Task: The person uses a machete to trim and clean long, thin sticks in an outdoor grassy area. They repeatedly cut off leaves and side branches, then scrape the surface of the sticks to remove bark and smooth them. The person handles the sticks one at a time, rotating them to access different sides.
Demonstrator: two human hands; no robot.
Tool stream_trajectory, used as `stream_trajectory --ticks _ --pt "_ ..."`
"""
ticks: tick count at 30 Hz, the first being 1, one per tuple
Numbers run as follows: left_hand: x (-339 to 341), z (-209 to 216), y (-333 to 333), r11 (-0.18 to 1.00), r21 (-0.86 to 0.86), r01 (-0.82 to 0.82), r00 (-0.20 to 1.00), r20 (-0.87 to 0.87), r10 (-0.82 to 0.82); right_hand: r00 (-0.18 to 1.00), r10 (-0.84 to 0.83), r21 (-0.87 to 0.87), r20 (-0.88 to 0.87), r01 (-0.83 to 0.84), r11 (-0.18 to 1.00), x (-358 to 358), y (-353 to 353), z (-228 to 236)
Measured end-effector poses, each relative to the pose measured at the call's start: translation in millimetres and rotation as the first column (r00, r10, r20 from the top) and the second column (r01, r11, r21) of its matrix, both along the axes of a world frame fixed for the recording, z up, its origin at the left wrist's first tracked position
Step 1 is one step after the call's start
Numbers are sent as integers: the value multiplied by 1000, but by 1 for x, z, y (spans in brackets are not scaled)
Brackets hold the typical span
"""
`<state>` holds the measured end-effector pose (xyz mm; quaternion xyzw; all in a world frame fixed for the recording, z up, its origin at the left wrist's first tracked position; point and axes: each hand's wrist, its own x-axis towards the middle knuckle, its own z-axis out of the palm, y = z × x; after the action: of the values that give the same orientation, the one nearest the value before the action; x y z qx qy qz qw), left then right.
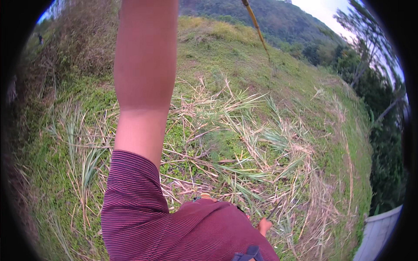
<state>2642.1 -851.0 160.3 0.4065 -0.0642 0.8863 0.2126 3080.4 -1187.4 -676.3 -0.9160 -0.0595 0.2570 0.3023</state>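
Note:
My left arm (146, 65), bare below a striped maroon sleeve, is raised straight up through the upper edge. The left hand is beyond the picture. Low on the right side of my body, my right hand (264, 226) is closed around a thin, dark, straight thing (274, 209) that slants up and right over the cut grass; its kind is unclear. From the top edge hangs a slender yellow-brown cane (256, 25), tapering to a thin tip. What bears its upper end is hidden.
Cut long-leaved stalks (257, 139) and dry straw (322, 195) litter a green slope. Brush (82, 48) stands at the left, trees (365, 56) at the right. A pale grey panel (376, 237) edges the lower right; a wooded hill rises behind.

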Motion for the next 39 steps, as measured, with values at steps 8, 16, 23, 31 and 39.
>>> stream_trajectory --ticks 8,16,23,31,39 --pt "17 -237 47 812 -397 428 901 262 -347 876 257 658 -409 88 748 -81 167 269" --pt "164 -473 -41 107 -586 803 528 617 -584 735 453 821 -504 244 517 -120 235 298" --pt "88 -483 -13 238 -938 252 830 83 -552 775 234 760 -587 428 490 -81 162 236" --pt "-33 -410 63 449 -841 302 952 237 -196 815 67 743 -576 488 459 -43 105 212" --pt "-259 -371 64 627 -698 346 932 333 -144 872 156 790 -465 329 517 51 85 220"
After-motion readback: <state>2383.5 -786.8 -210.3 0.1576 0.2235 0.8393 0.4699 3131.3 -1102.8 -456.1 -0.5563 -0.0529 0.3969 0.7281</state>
